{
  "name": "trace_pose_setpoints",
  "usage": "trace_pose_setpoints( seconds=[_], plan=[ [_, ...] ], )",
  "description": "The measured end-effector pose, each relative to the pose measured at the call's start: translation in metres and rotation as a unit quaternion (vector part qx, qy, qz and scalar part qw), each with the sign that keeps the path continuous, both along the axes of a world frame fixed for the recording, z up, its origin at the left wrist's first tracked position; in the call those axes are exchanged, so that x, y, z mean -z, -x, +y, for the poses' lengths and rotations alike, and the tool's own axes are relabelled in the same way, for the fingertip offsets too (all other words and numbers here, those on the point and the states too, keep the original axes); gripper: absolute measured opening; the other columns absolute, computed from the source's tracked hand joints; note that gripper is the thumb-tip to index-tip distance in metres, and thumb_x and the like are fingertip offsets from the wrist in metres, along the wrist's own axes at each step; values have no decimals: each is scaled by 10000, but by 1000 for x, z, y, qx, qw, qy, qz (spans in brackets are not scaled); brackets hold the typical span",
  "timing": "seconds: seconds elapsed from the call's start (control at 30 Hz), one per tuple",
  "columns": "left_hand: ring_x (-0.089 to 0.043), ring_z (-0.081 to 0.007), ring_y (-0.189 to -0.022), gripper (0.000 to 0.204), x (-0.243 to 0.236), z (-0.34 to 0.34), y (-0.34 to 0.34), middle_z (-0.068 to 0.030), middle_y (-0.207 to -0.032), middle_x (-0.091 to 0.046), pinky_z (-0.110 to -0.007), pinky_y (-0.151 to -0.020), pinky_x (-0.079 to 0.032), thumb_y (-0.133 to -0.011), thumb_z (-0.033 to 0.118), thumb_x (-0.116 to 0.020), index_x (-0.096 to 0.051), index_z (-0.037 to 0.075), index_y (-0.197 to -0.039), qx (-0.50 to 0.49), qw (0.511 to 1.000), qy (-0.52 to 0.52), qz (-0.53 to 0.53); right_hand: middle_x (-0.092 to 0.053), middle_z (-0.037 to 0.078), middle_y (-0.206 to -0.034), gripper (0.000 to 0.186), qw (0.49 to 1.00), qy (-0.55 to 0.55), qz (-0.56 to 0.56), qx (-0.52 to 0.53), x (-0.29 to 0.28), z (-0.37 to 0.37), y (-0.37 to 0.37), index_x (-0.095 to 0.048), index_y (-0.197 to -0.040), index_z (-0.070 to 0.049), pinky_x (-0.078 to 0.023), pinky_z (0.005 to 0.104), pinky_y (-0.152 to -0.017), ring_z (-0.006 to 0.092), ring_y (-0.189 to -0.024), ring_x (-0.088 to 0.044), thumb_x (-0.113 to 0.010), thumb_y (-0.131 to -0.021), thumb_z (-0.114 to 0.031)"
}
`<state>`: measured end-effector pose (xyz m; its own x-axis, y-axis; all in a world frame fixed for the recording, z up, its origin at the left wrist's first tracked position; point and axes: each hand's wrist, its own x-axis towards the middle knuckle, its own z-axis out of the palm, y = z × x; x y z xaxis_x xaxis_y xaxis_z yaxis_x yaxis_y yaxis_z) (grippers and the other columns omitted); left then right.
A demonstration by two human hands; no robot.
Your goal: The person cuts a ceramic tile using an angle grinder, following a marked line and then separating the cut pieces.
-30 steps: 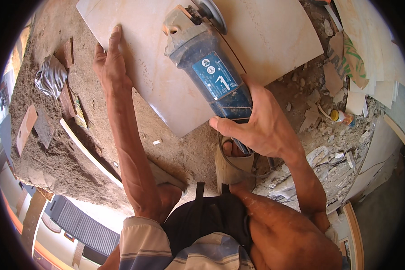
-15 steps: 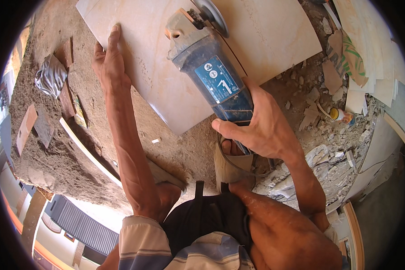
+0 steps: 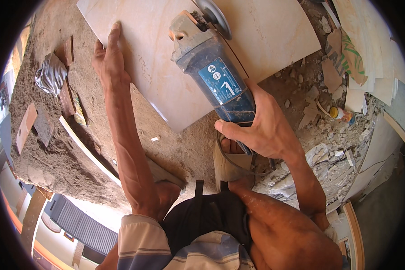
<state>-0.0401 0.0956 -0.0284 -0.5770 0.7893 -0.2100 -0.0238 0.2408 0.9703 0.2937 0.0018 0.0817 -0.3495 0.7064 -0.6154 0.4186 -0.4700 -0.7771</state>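
Observation:
A dusty blue-and-grey angle grinder [image 3: 202, 63] lies across a large cream marbled tile [image 3: 279, 31], its metal disc [image 3: 218, 18] beside a straight dark slit in the tile. My right hand [image 3: 261, 126] is wrapped round the grinder's lower body, thumb on the near side. A dark cord hangs from the tool's end. My left hand [image 3: 111, 60] grips the tile's left edge, index finger stretched along the top and other fingers bent at the edge. My sandalled foot [image 3: 231, 159] is just below the grinder's handle, partly hidden by it.
Dusty rough ground [image 3: 175, 148] carries a crumpled silvery bag [image 3: 49, 76], wood scraps and a long pale strip [image 3: 87, 150] on the left. To the right are rubble, torn cardboard [image 3: 353, 58], tile sheets [image 3: 382, 94] and a small yellow-lidded container [image 3: 342, 114]. A grey slatted object [image 3: 78, 216] shows at lower left.
The grinder and my right hand have moved slightly right along the slit. The tile and my left hand have shifted a little upward in the picture.

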Motion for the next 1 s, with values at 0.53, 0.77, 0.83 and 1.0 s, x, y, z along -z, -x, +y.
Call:
trace_pose_setpoints(
  seconds=[0.53, 0.77, 0.83, 1.0],
  plan=[
    [-740, -238, -1242, 665, -6, 0, -7, -145, -1393, -751, -365, -1076, -608, -980, 297, -917, -655, -53, -1481, -4, 1000, 22, -1, -774, 228, -1079, 678, 1000, -16, 0, 3, 3, -11, -5, -631, -1342, 42, -618, 461, -925, 346, -992, -785, -902, -862, -353],
    [-793, -222, -1095, 527, -2, 1, -4, -147, -1234, -808, -360, -1002, -664, -986, 222, -920, -677, -29, -1380, -9, 1000, -1, -2, -773, 216, -1067, 667, 1000, -9, 2, 3, 3, -15, -8, -629, -1334, 49, -619, 449, -914, 330, -977, -785, -902, -867, -341],
    [-793, -223, -1096, 528, -2, 1, -3, -148, -1235, -808, -364, -1003, -665, -985, 223, -921, -679, -28, -1381, -8, 1000, 0, 0, -782, 212, -1037, 654, 1000, -9, 9, 7, 3, -17, -8, -631, -1325, 50, -618, 447, -915, 326, -968, -791, -899, -870, -336],
    [-792, -220, -1092, 520, -2, 2, -5, -145, -1229, -810, -367, -994, -668, -982, 232, -925, -689, -24, -1368, -11, 1000, 2, 1, -802, 202, -960, 622, 1000, 7, 11, 11, -1, -18, -11, -641, -1298, 46, -616, 442, -921, 321, -949, -806, -896, -873, -329]
  ],
)
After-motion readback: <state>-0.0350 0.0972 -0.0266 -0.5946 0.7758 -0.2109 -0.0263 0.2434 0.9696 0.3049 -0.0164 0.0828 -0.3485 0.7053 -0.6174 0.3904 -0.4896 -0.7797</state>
